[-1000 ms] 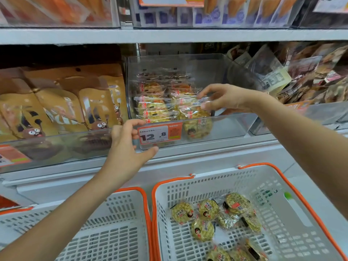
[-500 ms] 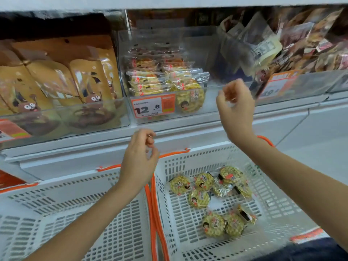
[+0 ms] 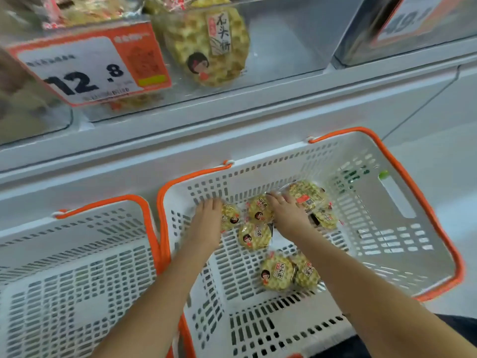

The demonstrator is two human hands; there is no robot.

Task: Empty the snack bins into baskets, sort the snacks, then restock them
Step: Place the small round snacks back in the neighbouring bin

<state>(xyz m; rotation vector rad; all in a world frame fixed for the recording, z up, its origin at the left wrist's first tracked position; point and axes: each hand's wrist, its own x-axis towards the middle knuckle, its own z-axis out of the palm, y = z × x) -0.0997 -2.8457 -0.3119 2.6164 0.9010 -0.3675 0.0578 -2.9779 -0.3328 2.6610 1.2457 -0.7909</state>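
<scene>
Several round yellow snack packs [image 3: 254, 236] lie on the floor of the right white basket [image 3: 387, 228] with orange handles. Both my hands reach down into it. My left hand [image 3: 206, 223] lies with its fingers stretched forward, touching the leftmost pack [image 3: 230, 218]. My right hand [image 3: 286, 215] rests flat over the packs at the far side, between one pack [image 3: 258, 209] and another [image 3: 307, 195]. Two more packs [image 3: 277, 273] lie nearer me. Above, the clear shelf bin [image 3: 284, 47] holds one upright pack [image 3: 206, 42] at its front and more behind.
A second white basket [image 3: 77, 267] stands to the left, its orange handle against the right basket. An orange price tag reading 12.8 [image 3: 90, 65] hangs on the bin's front. The white shelf ledge [image 3: 232, 112] runs above both baskets. Another clear bin [image 3: 413, 27] is at top right.
Both hands have dropped from in front of the shelf bin down into the right basket and now rest on the packs. The view has moved closer and tilted down.
</scene>
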